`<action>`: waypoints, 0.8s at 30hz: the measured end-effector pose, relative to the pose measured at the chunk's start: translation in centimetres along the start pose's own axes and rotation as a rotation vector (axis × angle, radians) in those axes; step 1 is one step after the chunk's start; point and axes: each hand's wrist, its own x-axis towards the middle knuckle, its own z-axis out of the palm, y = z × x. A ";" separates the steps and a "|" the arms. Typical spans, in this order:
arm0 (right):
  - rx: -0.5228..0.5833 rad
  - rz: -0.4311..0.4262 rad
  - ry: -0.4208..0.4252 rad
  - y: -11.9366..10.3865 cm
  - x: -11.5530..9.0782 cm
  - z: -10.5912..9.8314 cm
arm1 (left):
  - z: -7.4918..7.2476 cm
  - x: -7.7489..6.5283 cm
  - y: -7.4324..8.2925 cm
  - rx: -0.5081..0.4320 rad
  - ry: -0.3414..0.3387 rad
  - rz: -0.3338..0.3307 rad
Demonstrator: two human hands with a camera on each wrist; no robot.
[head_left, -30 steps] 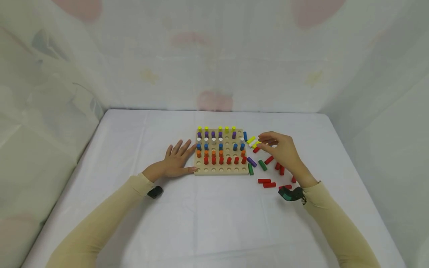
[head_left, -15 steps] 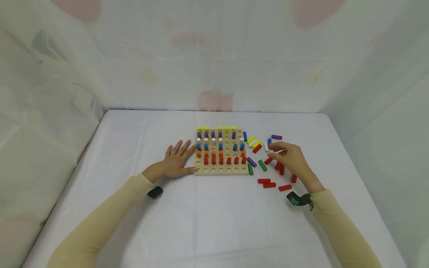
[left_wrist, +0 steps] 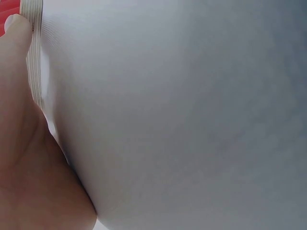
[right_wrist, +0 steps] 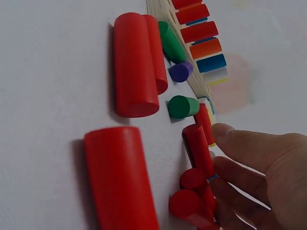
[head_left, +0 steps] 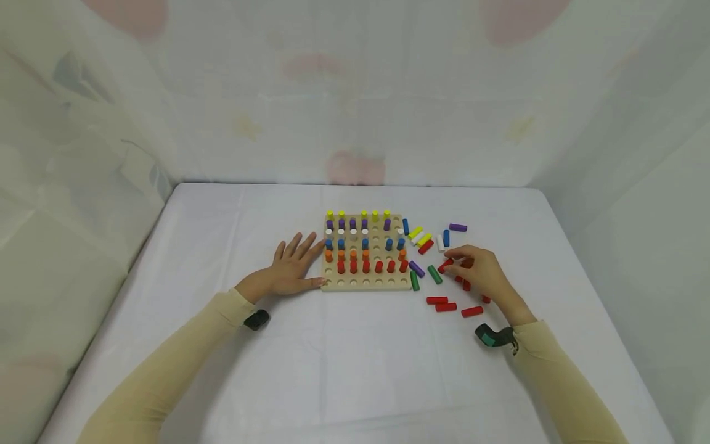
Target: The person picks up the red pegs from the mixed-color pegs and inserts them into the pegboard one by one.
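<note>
A wooden pegboard (head_left: 366, 288) stands mid-table with rows of yellow, purple, white, blue, orange and red pegs upright in its holes. My left hand (head_left: 291, 269) lies flat with spread fingers against its left side; in the left wrist view the thumb (left_wrist: 19, 36) rests at the board's edge. Right of the board, my right hand (head_left: 481, 271) is low over the loose pegs. Its thumb and index finger are parted on either side of a lying red peg (head_left: 445, 266). In the right wrist view that red peg (right_wrist: 197, 148) shows just beyond the fingertips.
Loose pegs lie right of the board: a purple peg (head_left: 457, 227), a blue peg (head_left: 446, 238), a white peg (head_left: 440, 243), a green peg (head_left: 434, 274) and several red ones, including a front red peg (head_left: 472, 312). My right hand partly covers some red pegs.
My right hand has drawn back from the yellow and white pegs, moving right and toward me, down to the red peg. The left hand and board have stayed put.
</note>
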 end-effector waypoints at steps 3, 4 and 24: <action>-0.006 -0.017 -0.002 0.0 0.0 0.2 | 0.0 0.1 -0.1 0.013 -0.014 -0.007; -0.007 -0.023 -0.003 0.0 0.0 0.3 | 0.1 0.1 -0.1 0.018 -0.019 -0.009; -0.064 -0.122 0.003 0.5 0.6 1.1 | 0.0 0.0 -0.1 0.009 -0.016 -0.003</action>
